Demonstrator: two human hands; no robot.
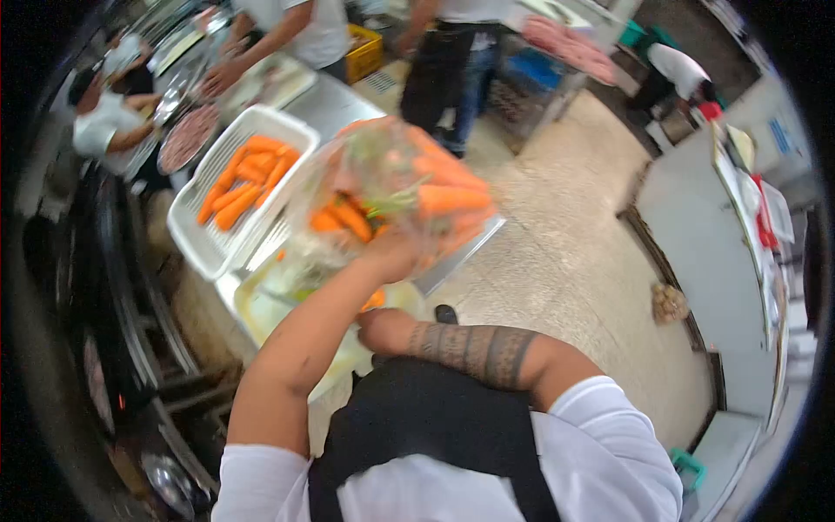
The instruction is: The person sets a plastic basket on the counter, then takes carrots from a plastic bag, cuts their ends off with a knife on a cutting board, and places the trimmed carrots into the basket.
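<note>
Ok so from my end the biggest thing is the metal table (352,109), running from near the middle to far left, with a few people working past its far end. On it, just ahead of my hands, is a big clear plastic bag (452,198) stuffed with carrots, kinda blurry. Left of that sits a white basket (193,193) with a pile of loose carrots (252,178) in it. Nearer, there's a pale yellowish tray or board (252,306), partly under my left arm. My left hand (396,254) is up against the near side of the bag, fingers lost in blur and plastic, so can't tell how open it is or what it's gripping. My right hand (389,331) is just nearer, fingers curled in, right by a small orange piece (374,300); can't tell if it's got hold of that.
</note>
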